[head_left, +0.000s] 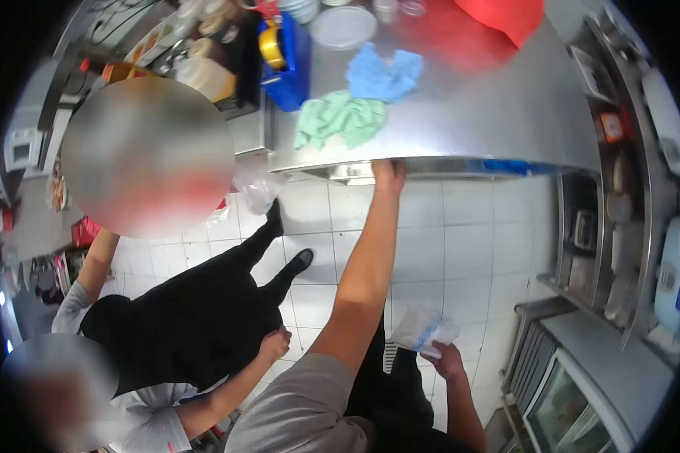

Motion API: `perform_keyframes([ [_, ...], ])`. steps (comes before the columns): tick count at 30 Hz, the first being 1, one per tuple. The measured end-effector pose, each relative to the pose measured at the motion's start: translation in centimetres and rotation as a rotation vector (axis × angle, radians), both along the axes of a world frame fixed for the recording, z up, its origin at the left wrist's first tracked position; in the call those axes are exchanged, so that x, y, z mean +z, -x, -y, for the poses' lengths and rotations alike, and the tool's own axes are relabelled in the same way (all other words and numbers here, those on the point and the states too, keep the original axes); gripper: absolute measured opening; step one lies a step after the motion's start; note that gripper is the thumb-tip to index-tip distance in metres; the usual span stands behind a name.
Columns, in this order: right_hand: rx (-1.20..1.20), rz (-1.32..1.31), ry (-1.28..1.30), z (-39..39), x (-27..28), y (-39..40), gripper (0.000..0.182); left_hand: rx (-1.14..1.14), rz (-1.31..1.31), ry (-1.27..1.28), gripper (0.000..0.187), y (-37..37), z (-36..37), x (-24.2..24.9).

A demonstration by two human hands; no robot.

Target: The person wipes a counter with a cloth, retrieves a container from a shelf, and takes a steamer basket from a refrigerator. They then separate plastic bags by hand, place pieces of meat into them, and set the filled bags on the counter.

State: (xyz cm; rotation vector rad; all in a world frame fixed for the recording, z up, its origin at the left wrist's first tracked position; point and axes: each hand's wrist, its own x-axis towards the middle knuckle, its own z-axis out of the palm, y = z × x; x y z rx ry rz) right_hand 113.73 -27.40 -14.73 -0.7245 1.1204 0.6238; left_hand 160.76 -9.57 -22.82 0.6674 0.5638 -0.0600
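My left hand (389, 175) reaches forward to the front edge of the steel counter (476, 128). Its fingers go in under the edge and are hidden, so their grip does not show. Beside it, below the counter top, is a shiny metal container (349, 172). Low on my right side, my right hand (449, 361) is closed on a clear plastic bag (425, 330) with blue print. On the counter above my left hand lie a green cloth (341, 119) and a blue cloth (384, 73).
A blue tape dispenser (285, 72), a round plastic lid (344, 27) and a red object (506, 19) sit on the counter. Another person in a black apron (181, 340) stands close on my left. Steel shelving (582, 226) and a glass-topped unit (570, 408) stand to the right.
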Motion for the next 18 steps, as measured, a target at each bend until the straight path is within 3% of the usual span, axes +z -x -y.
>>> perform_keyframes([
  [5, 0.022, 0.008, 0.015, -0.8, -0.4, -2.2, 0.048, -0.091, 0.01, -0.185, 0.061, -5.3, -2.0, -2.3],
  [7, 0.103, 0.032, 0.032, -0.1, -1.9, -0.9, 0.045, -0.181, 0.032, -0.306, 0.062, -6.4, -1.7, -3.3],
  [9, 0.363, 0.214, 0.143, 0.7, -3.7, 0.1, 0.037, -0.318, 0.072, -0.516, 0.064, -6.3, -1.0, -4.7],
  [11, 0.192, -0.009, 0.057, 0.7, -2.4, -1.7, 0.04, -0.506, 0.131, -0.755, 0.065, -3.8, 0.2, -5.2],
  [13, 1.428, 0.865, 0.807, 2.1, -1.8, -2.5, 0.048, -0.705, 0.244, -0.951, 0.066, 0.5, -0.3, -5.1],
  [15, 1.397, 1.106, 0.771, 3.2, -2.7, -4.0, 0.052, -0.866, 0.426, -0.889, 0.067, 7.1, -1.5, -6.2],
  [16, 1.413, 1.173, 0.742, 4.0, -3.2, -5.2, 0.052, -0.891, -0.022, -0.982, 0.089, 12.0, -3.2, 3.5],
  [17, 1.419, 0.943, 0.58, 5.0, -3.5, -6.4, 0.052, -0.851, 0.003, -0.927, 0.096, 16.5, -4.5, 5.8],
  [18, 1.409, 0.704, 0.426, 5.6, -3.5, -7.7, 0.053, -0.853, 0.0, -0.909, 0.089, 20.6, -5.8, 8.3],
])
